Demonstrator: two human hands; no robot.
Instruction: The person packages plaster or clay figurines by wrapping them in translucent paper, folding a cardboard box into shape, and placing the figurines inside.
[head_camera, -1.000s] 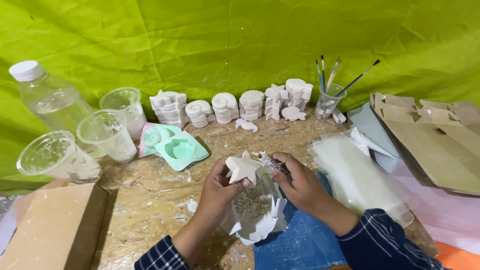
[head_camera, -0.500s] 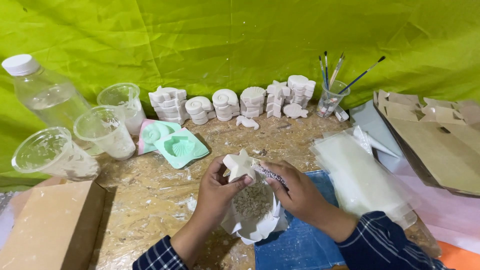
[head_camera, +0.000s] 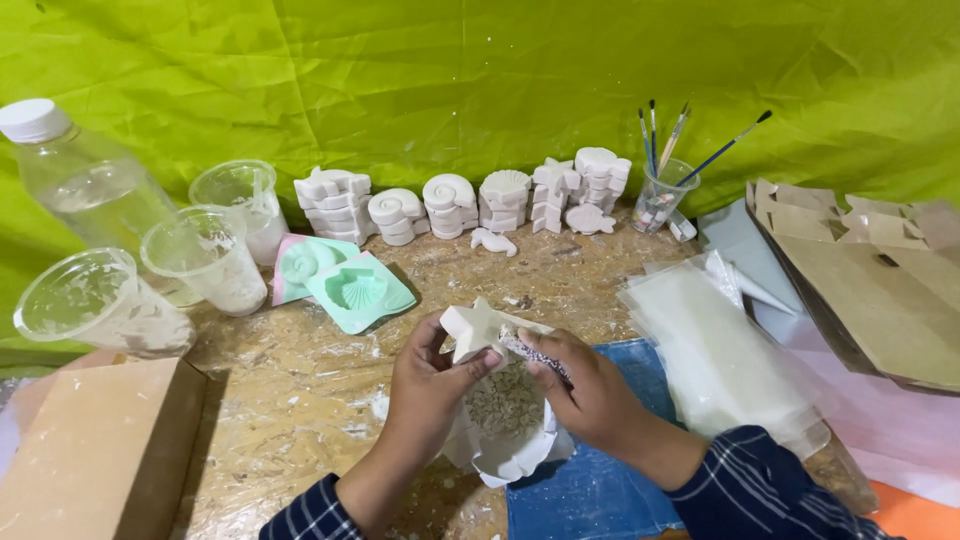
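Note:
My left hand (head_camera: 425, 385) grips a white plaster star (head_camera: 472, 328) by its lower edge, just above the middle of the table. My right hand (head_camera: 590, 390) holds a small speckled scraping tool (head_camera: 535, 352) with its tip against the star's right side. Under both hands lies a white flower-shaped dish (head_camera: 508, 452) filled with pale plaster crumbs. Both sleeves are dark blue plaid.
Stacks of white plaster shells and stars (head_camera: 470, 202) line the back by the green cloth. Mint moulds (head_camera: 355, 290), three plastic cups (head_camera: 205, 258), a bottle (head_camera: 80, 185), a brush cup (head_camera: 662, 195), plastic bags (head_camera: 720, 350), cardboard (head_camera: 880, 290) and a box (head_camera: 85, 450) surround a blue sheet (head_camera: 590, 495).
Both hands and the star have shifted slightly left and down in view; the tool stays against the star's edge.

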